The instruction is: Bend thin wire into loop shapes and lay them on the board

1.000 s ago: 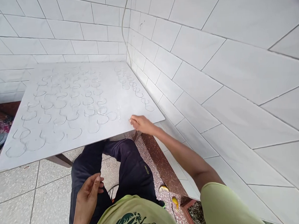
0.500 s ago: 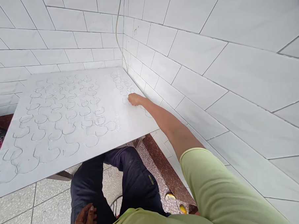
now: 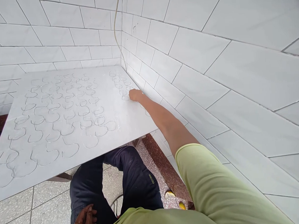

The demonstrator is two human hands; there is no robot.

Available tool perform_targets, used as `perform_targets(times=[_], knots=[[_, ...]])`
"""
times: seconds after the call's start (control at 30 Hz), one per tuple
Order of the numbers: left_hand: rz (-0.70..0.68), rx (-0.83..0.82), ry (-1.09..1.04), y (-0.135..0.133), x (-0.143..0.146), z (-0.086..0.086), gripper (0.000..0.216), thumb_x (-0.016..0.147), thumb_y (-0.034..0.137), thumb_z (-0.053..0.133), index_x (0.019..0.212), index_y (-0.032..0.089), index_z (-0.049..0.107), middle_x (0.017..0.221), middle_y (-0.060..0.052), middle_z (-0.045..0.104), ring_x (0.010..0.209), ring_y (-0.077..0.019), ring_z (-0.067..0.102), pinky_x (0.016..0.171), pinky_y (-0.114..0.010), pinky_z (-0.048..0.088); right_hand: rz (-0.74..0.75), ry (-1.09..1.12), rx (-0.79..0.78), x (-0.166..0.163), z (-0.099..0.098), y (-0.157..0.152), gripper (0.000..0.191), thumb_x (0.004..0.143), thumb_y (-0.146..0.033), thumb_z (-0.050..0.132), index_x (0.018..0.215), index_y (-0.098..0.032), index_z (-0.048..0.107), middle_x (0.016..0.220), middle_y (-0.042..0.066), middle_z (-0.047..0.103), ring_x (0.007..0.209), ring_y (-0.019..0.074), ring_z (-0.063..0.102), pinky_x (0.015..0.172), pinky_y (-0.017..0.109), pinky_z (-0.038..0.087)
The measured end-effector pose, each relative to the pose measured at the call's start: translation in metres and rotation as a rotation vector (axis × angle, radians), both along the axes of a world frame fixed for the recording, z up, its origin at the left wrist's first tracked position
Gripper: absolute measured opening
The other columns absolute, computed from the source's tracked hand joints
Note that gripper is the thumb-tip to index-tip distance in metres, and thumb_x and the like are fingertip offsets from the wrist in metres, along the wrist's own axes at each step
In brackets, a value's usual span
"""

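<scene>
My right hand [image 3: 134, 95] reaches to the right side of a white tabletop [image 3: 130, 122], its fingers bunched together over a column of thin curved wire pieces [image 3: 118, 83]. Whatever is between those fingertips is too small to make out. Across the left and middle of the table lie many more S-shaped wire pieces [image 3: 73, 149] in rough rows. My left hand [image 3: 85, 220] rests by my left thigh at the bottom of the view, its fingers curled with the thumb against them. Nothing can be made out in it.
White tiled walls [image 3: 199, 67] meet in a corner behind the table, and a cable [image 3: 115, 34] hangs there. Below are my legs in dark trousers [image 3: 85, 187], a speckled tile floor [image 3: 15, 210], a brown ledge [image 3: 164, 161] and a yellow-and-white object [image 3: 169, 194].
My right hand has shifted slightly right and away from me along the column of wires. The view has turned a little. My left hand stays by my thigh.
</scene>
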State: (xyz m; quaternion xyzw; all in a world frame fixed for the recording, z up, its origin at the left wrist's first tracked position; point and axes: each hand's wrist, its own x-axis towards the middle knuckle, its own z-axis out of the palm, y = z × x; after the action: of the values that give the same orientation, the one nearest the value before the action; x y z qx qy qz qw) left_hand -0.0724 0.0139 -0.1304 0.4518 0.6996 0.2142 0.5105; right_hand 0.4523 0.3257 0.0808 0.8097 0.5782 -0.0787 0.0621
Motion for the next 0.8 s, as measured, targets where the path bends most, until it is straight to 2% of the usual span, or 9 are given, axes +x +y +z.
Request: perform_targets(times=[0.13, 0.33, 0.47, 0.57, 0.8], knots=[[-0.008, 0.015, 0.016, -0.002, -0.003, -0.006, 0.052, 0.069, 0.067, 0.063, 0.099, 0.026, 0.071, 0.078, -0.003, 0.077, 0.064, -0.0282, 0.071, 0.065, -0.041, 0.061, 0.005, -0.038, 0.089, -0.012, -0.002, -0.016, 0.026, 0.099, -0.008, 0.044, 0.119, -0.004, 0.06, 0.106, 0.023, 0.067, 0.094, 0.0295, 0.067, 0.077, 0.038, 0.049], [-0.01, 0.019, 0.024, -0.003, -0.006, -0.011, 0.055, 0.071, 0.066, 0.062, 0.103, 0.023, 0.072, 0.08, -0.004, 0.077, 0.064, -0.0274, 0.071, 0.063, -0.04, 0.06, 0.129, -0.045, 0.141, -0.055, -0.027, -0.051, 0.04, 0.097, -0.006, 0.044, 0.137, -0.004, 0.049, 0.11, 0.023, 0.069, 0.101, 0.0307, 0.067, 0.083, 0.038, 0.048], [-0.011, 0.042, 0.008, -0.003, -0.006, -0.013, 0.052, 0.072, 0.067, 0.063, 0.099, 0.023, 0.071, 0.078, -0.004, 0.077, 0.064, -0.0272, 0.071, 0.059, -0.037, 0.059, 0.203, -0.036, 0.133, -0.073, -0.038, -0.06, 0.066, 0.094, -0.002, 0.044, 0.159, -0.005, 0.029, 0.115, 0.023, 0.069, 0.104, 0.0296, 0.067, 0.086, 0.038, 0.048], [-0.002, 0.058, -0.007, -0.004, -0.007, -0.016, 0.052, 0.073, 0.067, 0.064, 0.101, 0.023, 0.071, 0.076, -0.003, 0.076, 0.063, -0.0266, 0.07, 0.057, -0.036, 0.059, 0.205, -0.035, 0.121, -0.073, -0.039, -0.055, 0.077, 0.093, 0.0, 0.042, 0.165, -0.007, 0.019, 0.122, 0.023, 0.067, 0.107, 0.0292, 0.066, 0.087, 0.038, 0.047], [0.01, 0.105, -0.017, -0.006, -0.009, -0.024, 0.058, 0.074, 0.07, 0.065, 0.105, 0.021, 0.072, 0.076, -0.003, 0.076, 0.06, -0.0244, 0.068, 0.056, -0.035, 0.058, 0.145, -0.039, 0.125, -0.058, -0.039, -0.051, 0.069, 0.093, -0.003, 0.042, 0.161, -0.007, 0.032, 0.133, 0.024, 0.062, 0.111, 0.0302, 0.064, 0.09, 0.038, 0.046]])
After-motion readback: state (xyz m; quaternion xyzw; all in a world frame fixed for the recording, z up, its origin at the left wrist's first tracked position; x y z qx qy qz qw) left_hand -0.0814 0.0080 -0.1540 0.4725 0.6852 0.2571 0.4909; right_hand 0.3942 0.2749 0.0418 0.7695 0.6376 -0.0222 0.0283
